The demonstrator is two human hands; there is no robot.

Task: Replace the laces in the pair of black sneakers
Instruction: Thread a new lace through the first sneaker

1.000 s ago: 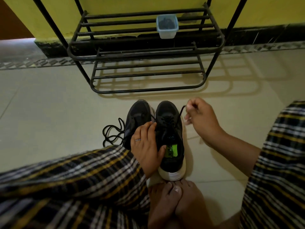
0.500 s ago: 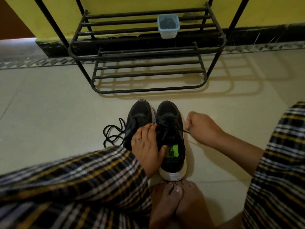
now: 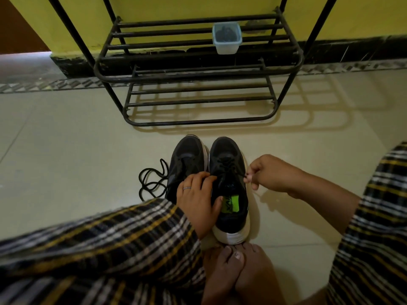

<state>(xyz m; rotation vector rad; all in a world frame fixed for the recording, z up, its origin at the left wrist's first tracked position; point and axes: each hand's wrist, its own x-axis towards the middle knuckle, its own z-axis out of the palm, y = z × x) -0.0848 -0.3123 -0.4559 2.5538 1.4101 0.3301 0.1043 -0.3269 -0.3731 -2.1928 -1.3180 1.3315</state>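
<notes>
Item: pair of black sneakers, set side by side on the tiled floor (image 3: 66, 150), toes toward a black metal shoe rack (image 3: 198, 71), heels near the bare feet (image 3: 237, 267).

Right sneaker (image 3: 229, 168): laced across the upper eyelets; green insole label visible. It is steadied by the left hand (image 3: 198, 201), which is laid over the collar with the thumb hooked into the opening and the fingers curved over the inner side.

Lace (image 3: 235, 170): pinched at its outer side by the right hand (image 3: 268, 172), fingertips closed narrowly on the strand just beside the shoe's outer edge. Which eyelet the strand leaves cannot be told.

Left sneaker (image 3: 187, 159): partly hidden by the left hand. A loose black lace (image 3: 152, 179) lies coiled on the floor, touching its outer side; whether it is threaded cannot be told.

Also noted: a small clear container (image 3: 226, 38) on the rack's upper shelf; plaid trousers (image 3: 99, 243).

Step judged in hand: a lace being worked through the right sneaker's eyelets. For a clean result, the shoe is best held firmly at the collar, the strand drawn straight outward along the eyelet's line, one crossing at a time, and the tip kept pinched close so it is not frayed or snagged.
</notes>
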